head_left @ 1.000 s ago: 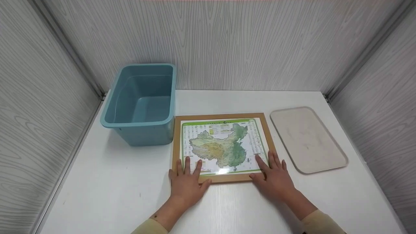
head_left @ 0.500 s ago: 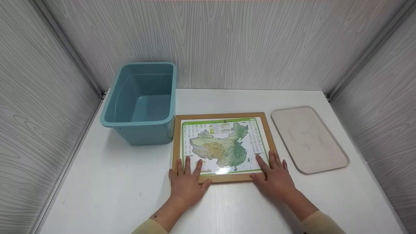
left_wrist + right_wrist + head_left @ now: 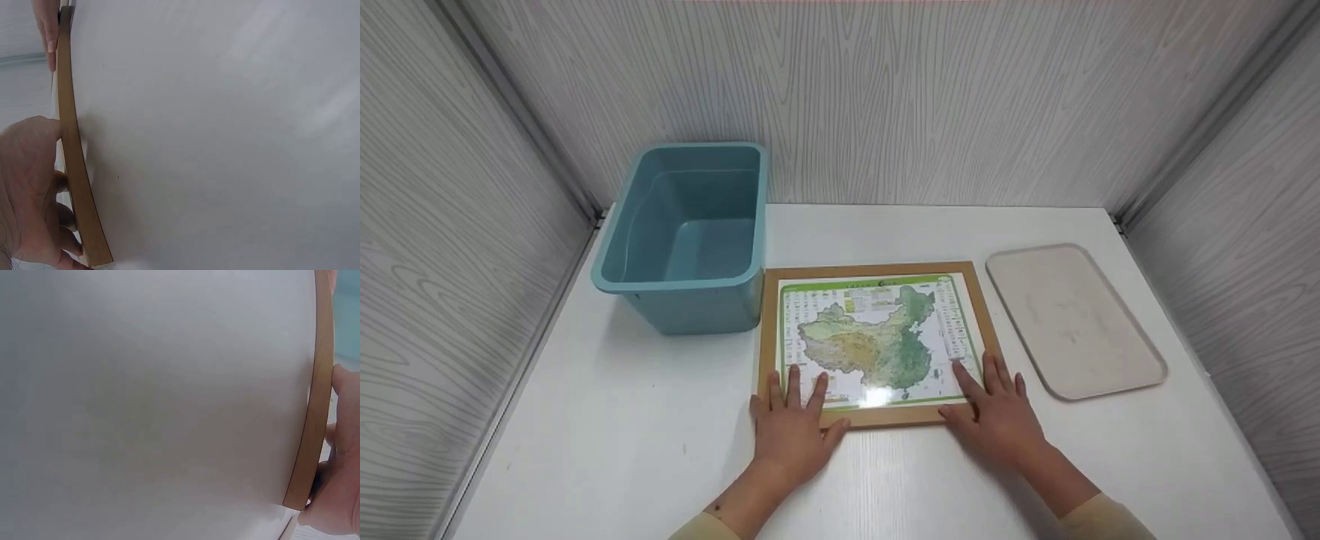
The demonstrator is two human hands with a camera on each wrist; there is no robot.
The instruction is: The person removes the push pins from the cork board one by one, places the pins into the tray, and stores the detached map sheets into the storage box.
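Head view shows your left hand (image 3: 791,427) and right hand (image 3: 997,420) lying flat on the near corners of the framed map (image 3: 877,341), fingers spread and straight over the wooden border and onto the print, thumbs at the near edge. Neither grip is curled round anything; both simply press down. The framed map sits in the middle of the white bench (image 3: 622,435), its left edge just beside the teal bin (image 3: 686,240), with the beige tray (image 3: 1072,319) near on the right but apart from it.

Judging from this, you are steadying or squaring the frame before taking hold of it. A lift would call for your fingers to get under the near edge (image 3: 73,169), which the wrist views show lying against the bench.

Compared with a second ago, almost nothing has changed: both hands keep their places on the same corners, and the frame appears a touch nearer to you, which may be only the camera shifting.
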